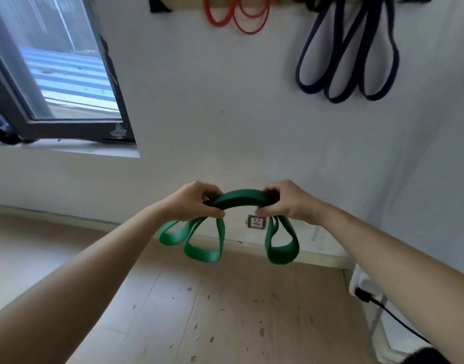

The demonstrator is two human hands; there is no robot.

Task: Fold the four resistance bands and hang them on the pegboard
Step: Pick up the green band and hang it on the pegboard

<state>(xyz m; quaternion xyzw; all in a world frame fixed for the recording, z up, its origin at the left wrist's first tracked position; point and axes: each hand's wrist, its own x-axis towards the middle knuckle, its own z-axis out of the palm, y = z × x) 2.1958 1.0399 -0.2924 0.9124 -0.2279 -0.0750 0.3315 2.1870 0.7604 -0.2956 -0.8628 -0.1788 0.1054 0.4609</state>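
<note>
My fingers (211,191) curl around the folded green resistance band (238,197), with my left hand (194,204) and right hand (291,204) each gripping one end. The bundle arches left to right in front of the wall (225,114), its loops dangling downward. Higher up hang the red band (248,30) and the purple band (308,86).

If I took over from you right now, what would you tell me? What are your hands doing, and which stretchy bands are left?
Left hand: grips one end of the folded green band.
Right hand: grips the other end. The band arches between the hands, with loops dangling on both sides.
Done: the red band and the dark purple band hang high on the wall.
Left: hang the green band up there too. I can't clearly see a fourth band, so look for it.
</note>
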